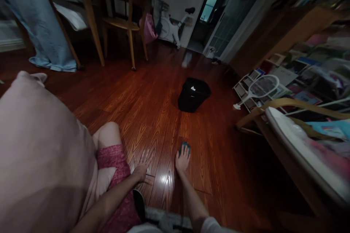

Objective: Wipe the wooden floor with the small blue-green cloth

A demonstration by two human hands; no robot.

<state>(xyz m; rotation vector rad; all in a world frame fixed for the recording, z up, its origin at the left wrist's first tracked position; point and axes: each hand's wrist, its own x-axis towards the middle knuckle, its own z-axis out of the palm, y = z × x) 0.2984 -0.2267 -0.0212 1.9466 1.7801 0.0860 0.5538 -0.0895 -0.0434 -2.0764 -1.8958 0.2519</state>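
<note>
You are low over a glossy reddish-brown wood floor (153, 116), its swirling grain plain to see and a bright glare lying between your hands. Your left hand (142, 167) is open, fingers spread and palm down, near the boards; whether it touches them you can't tell here. Your right hand (182, 158) lies over a small dark teal object (186, 146) on the floor, and whether the fingers grip it or only press on it can't be told.

Ahead of you stands a black bin (193, 96), well apart from both hands. The room is dim: beyond the bin a white exercise bike (171, 27) stands beside a dark doorway, a wooden chair (123, 24) and a table are to your left, and on your right a white racket (263, 86) leans by crowded shelves.
</note>
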